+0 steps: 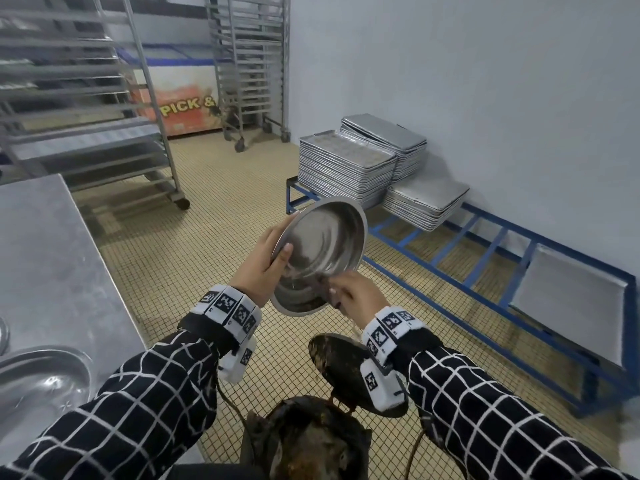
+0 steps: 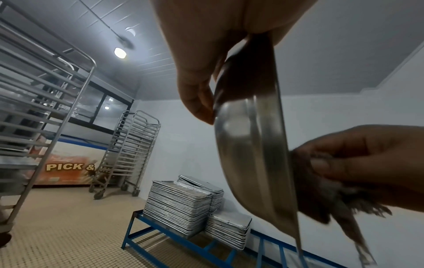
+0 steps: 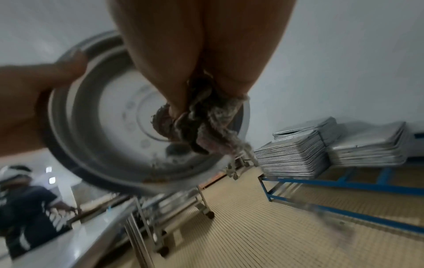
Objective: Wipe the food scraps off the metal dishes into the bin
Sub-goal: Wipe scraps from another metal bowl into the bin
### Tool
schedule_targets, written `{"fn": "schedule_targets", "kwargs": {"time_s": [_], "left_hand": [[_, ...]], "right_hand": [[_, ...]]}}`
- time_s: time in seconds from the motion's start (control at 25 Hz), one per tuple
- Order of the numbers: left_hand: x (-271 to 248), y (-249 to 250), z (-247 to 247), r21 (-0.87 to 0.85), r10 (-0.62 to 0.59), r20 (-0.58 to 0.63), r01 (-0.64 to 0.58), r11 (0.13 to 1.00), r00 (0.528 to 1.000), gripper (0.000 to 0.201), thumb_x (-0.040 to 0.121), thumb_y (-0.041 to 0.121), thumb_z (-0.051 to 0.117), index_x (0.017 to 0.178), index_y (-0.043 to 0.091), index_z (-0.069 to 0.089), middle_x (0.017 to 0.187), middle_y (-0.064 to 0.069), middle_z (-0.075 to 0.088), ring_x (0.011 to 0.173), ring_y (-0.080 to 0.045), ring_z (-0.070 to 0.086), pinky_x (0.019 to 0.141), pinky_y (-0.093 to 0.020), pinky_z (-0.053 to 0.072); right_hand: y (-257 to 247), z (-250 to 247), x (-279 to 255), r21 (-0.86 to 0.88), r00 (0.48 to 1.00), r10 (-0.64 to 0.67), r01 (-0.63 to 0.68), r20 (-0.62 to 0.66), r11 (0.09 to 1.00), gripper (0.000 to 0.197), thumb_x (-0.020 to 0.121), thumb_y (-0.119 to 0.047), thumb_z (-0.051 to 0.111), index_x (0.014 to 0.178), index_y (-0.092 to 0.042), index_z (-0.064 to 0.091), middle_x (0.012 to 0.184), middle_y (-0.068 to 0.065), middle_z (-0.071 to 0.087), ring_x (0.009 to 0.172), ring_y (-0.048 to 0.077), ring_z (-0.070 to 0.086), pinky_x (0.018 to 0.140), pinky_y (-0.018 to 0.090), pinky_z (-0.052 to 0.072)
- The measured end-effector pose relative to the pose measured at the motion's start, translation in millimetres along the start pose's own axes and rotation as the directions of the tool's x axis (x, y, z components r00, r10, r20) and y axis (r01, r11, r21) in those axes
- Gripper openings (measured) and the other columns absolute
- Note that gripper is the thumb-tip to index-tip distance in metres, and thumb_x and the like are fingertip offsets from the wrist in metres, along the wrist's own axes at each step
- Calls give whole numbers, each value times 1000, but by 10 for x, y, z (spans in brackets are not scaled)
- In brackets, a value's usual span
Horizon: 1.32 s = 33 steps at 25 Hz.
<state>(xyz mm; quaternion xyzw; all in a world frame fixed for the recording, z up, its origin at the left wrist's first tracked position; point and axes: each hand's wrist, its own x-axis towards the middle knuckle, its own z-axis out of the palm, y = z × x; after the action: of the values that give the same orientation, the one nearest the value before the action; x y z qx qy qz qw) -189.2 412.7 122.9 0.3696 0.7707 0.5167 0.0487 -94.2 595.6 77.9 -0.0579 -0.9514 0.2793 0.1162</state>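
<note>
Metal dishes (image 1: pixel 320 251), apparently two nested together, are held tilted in the air above the floor, the open face turned toward the person and the lower rim pointing down. The stack is gripped at its upper left rim by the left hand (image 1: pixel 263 263), thumb curled over the inside edge and fingers behind, as the left wrist view confirms. The right hand (image 1: pixel 360 294) is closed around a soiled, frayed rag (image 3: pixel 201 123), which is pressed against the lower inside of the front dish, just right of the left hand. Brown scraps are seen gathered at the lowest part of the rim. The bin (image 1: pixel 304 441), dark and already fouled with waste, stands below and nearer to the person than the dishes, so the scraps lie between rag and bin. A downward stroke toward the body is judged to be what the wipe turns on. A steel bench (image 1: pixel 52 271) is at the left; stacked baking trays (image 1: pixel 346 164) rest on a blue rack beyond.
</note>
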Motion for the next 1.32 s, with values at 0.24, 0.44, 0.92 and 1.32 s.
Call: {"fn": "schedule_targets", "kwargs": {"time_s": [0.24,0.44,0.92,1.32], "left_hand": [[-11,28,-115,-146,-139,92,151,978,986,36,97,44,34,132,53,29,102,-1,69,85,-18,70,75,-34,59],[-42,123,-117,-288,-135,125,166,943,983,29,95,41,37,120,56,40,111,5,67,99,-10,67,83,-23,54],[20,23,-127,-15,-26,-6,26,1000,1000,38,96,50,33,119,78,22,136,3,50,121,-19,51,97,-50,47],[-4,106,-30,-143,-18,-22,15,990,1000,54,84,71,37,135,58,29,134,1,51,118,-18,55,91,-48,52]], "right_hand": [[-305,-178,372,177,948,-56,116,-313,977,32,90,-6,59,122,-10,63,123,6,53,108,7,46,98,7,33],[-411,-29,329,83,963,-248,257,-101,963,32,84,0,57,110,-13,67,126,0,49,117,17,45,107,32,37],[45,75,57,-74,930,-228,259,289,963,25,91,-4,52,109,-3,68,118,9,58,105,22,55,92,25,43],[-86,63,165,132,985,-80,100,-155,986,27,91,-4,53,113,-10,66,116,1,60,107,10,55,96,20,44]]}}
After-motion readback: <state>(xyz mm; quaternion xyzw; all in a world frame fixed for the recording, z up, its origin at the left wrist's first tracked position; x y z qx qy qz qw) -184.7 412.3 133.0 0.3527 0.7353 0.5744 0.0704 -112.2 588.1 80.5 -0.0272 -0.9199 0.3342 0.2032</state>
